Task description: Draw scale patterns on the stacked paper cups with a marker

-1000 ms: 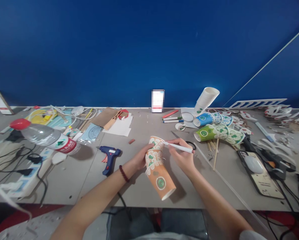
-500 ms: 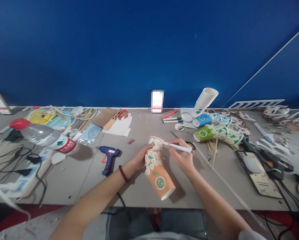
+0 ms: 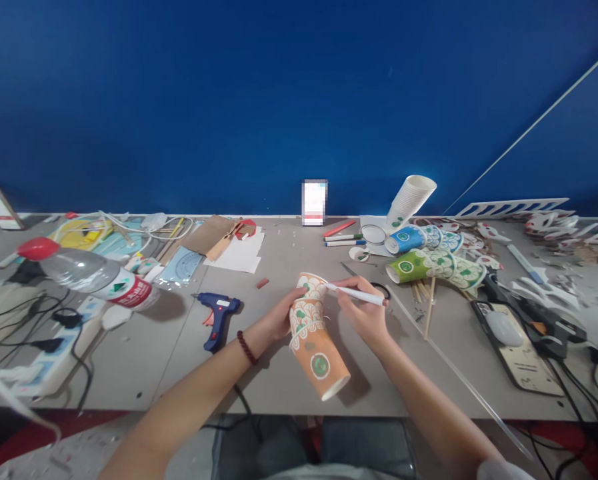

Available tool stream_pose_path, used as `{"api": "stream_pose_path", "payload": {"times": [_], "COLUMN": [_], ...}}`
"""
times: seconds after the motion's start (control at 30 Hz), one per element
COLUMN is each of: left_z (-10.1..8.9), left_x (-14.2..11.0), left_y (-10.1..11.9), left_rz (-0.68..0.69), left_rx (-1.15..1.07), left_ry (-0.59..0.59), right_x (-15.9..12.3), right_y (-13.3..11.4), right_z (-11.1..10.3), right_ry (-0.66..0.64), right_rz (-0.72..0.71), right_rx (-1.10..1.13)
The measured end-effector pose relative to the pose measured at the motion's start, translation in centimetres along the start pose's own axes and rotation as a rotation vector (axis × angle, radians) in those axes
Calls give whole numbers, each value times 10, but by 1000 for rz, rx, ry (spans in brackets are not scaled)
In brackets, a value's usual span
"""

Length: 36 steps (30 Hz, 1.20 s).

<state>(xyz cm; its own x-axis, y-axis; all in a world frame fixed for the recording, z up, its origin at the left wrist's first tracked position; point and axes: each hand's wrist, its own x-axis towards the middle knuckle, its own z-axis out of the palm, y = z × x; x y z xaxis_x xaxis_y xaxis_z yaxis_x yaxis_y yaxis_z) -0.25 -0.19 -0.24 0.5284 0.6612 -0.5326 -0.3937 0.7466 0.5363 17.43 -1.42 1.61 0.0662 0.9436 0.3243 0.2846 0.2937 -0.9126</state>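
My left hand (image 3: 280,316) grips the upper part of a stack of orange paper cups (image 3: 316,343) that carry white and green scale patterns. The stack tilts, with its open mouth toward me just above the grey table (image 3: 189,360). My right hand (image 3: 365,312) pinches a white pen (image 3: 357,295), and the pen's tip touches the top cup near its far end. A dark red bead bracelet (image 3: 247,347) circles my left wrist.
A blue glue gun (image 3: 218,316) lies left of my hands. Further left are a water bottle (image 3: 86,275) on its side and a power strip (image 3: 43,363) with cables. Decorated cups (image 3: 431,261), a white cup stack (image 3: 409,197), markers (image 3: 346,237), sticks and a phone (image 3: 516,345) lie on the right.
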Motion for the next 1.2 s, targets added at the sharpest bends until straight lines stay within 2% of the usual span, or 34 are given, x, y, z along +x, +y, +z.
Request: {"api": "stream_pose_path", "payload": {"times": [0.43, 0.7, 0.97, 1.2], "left_z": [-4, -4, -6, -9], "left_x": [1, 1, 2, 3], "left_y": [-1, -1, -1, -2], "left_rz": [-9, -14, -9, -9], "left_rx": [15, -4, 26, 28], "left_ry": [-33, 1, -54, -49], "right_x": [1, 0, 0, 0], "right_y": [-3, 1, 0, 3], "right_z": [1, 1, 0, 2], "right_ry": [19, 18, 9, 33], "right_rz": [-1, -7, 9, 8], "right_rx": [-9, 17, 31, 45]}}
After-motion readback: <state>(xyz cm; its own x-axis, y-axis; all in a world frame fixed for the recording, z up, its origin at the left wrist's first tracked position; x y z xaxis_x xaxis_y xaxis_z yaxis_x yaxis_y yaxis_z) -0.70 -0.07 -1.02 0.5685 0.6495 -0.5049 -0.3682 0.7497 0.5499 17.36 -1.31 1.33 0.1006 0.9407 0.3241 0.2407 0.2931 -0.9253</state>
